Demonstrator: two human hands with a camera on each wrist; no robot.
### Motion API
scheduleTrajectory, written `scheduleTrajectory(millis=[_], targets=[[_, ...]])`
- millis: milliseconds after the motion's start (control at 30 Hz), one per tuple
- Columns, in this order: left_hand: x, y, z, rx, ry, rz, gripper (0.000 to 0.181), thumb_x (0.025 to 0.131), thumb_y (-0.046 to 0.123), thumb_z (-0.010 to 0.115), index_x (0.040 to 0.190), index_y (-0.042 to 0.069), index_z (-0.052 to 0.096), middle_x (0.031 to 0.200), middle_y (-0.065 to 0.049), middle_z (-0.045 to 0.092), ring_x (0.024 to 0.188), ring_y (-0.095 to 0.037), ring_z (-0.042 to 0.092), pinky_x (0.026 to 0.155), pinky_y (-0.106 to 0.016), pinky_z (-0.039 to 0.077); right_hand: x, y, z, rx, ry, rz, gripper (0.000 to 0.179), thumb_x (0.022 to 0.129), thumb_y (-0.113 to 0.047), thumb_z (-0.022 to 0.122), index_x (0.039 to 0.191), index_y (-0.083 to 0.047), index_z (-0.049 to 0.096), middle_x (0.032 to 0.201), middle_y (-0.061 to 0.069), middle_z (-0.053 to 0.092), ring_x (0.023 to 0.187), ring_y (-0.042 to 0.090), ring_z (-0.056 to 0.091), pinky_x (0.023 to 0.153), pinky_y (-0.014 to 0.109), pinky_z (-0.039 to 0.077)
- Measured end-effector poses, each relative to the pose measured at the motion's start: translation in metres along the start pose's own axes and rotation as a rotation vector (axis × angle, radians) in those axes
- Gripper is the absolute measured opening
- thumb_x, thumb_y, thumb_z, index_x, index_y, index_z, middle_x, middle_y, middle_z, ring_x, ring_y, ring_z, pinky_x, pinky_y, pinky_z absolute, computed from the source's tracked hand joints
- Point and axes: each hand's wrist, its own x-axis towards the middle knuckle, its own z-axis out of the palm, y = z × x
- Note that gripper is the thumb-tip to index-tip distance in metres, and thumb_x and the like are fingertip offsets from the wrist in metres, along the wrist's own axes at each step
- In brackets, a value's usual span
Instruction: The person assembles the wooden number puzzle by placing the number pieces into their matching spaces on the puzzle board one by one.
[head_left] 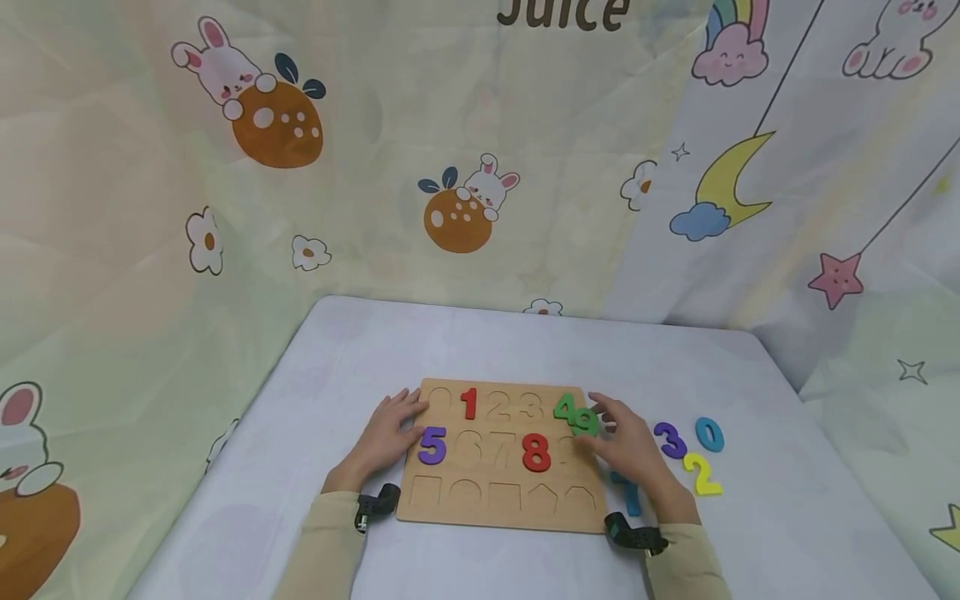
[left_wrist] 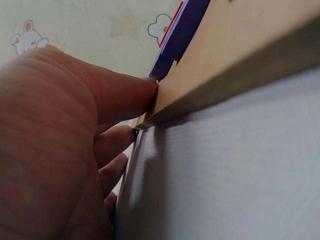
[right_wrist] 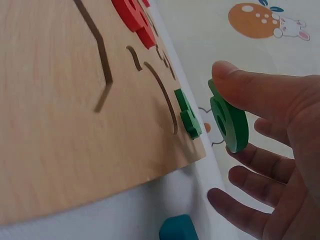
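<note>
Two-handed, apparently placing, needing alignment
Pinched green numeral-9 (right_wrist: 240, 122) in right hand (head_left: 628, 443) near tan wooden board (head_left: 486, 475), touched by left hand (head_left: 386, 433)

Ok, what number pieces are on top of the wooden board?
Red 1, green 4, purple 5 and red 8; the wood beneath them is covered. The green 9 is in the right hand.

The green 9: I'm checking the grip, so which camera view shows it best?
The right wrist view: the green 9 appears largest there, pinched by the right hand between thumb and finger. The head view shows it smaller but readable, appearing beside the green 4; the left wrist view doesn't show it.
</note>
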Motion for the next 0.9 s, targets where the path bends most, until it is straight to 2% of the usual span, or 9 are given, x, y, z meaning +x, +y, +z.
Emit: scheduleTrajectory(millis=[267,467,700,900], targets=[[0.001,-0.002,0.001,0.001,-0.016,-0.006,0.043,0.093,0.015,0.065,0.134,0.004,0.058,0.152,-0.012,0.04,0.146,-0.033,0.025,0.123,-0.049,0.007,-0.003,-0.007,0.003,0.072,-0.034,-0.02,0.081,0.078,-0.027,0.083,0.146,-0.013,0.042,0.125,0.012,0.059,0.111,0.034,0.062,0.09,0.049,0.056],[0.001,-0.002,0.0,0.003,-0.029,-0.005,0.041,0.094,0.015,0.064,0.134,0.006,0.059,0.153,-0.013,0.04,0.146,-0.034,0.023,0.122,-0.05,0.006,-0.006,-0.007,0.005,0.104,-0.025,-0.031,0.082,0.077,-0.028,0.084,0.146,-0.012,0.042,0.125,0.012,0.059,0.111,0.036,0.063,0.089,0.049,0.057],[0.001,-0.001,0.001,0.002,-0.038,-0.006,0.041,0.094,0.014,0.063,0.135,0.006,0.058,0.153,-0.014,0.038,0.147,-0.035,0.021,0.123,-0.05,0.006,-0.007,-0.004,0.01,0.145,-0.001,-0.053,0.081,0.075,-0.023,0.085,0.145,-0.013,0.044,0.125,0.011,0.058,0.112,0.034,0.061,0.092,0.046,0.056],[0.001,-0.001,0.001,0.018,-0.013,0.013,0.042,0.094,0.011,0.063,0.135,0.002,0.057,0.153,-0.018,0.038,0.146,-0.04,0.02,0.122,-0.053,0.008,-0.006,-0.005,0.014,0.151,0.015,-0.111,0.08,0.073,-0.018,0.087,0.142,-0.009,0.047,0.124,0.013,0.06,0.113,0.034,0.061,0.094,0.048,0.054]])
